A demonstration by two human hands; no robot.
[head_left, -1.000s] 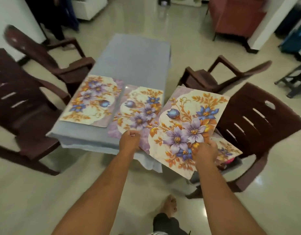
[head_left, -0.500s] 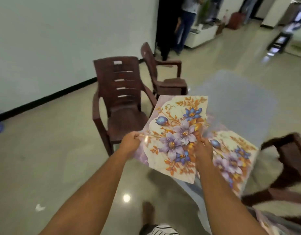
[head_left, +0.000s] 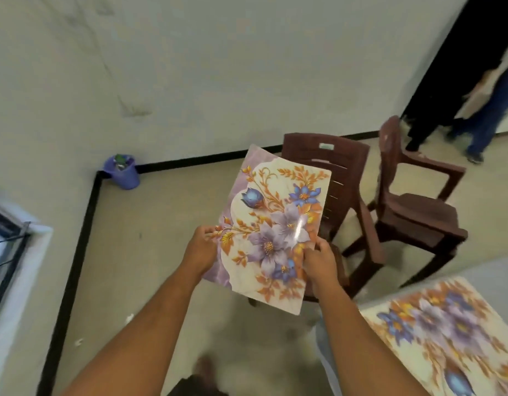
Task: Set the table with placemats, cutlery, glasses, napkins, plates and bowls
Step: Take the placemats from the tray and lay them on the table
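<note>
I had turned from the table [head_left: 476,270], my left hand [head_left: 200,250] and right hand [head_left: 318,260] both pinching one placemat [head_left: 275,224], yet to be laid.

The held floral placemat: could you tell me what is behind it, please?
Behind the placemat stands a brown chair; its backrest shows, its seat is mostly hidden.

Pale wall [head_left: 218,67], brown chairs [head_left: 418,212]

Purple-and-orange floral placemat [head_left: 278,224], dark brown chairs [head_left: 413,212], a purple bucket [head_left: 122,174].
</note>
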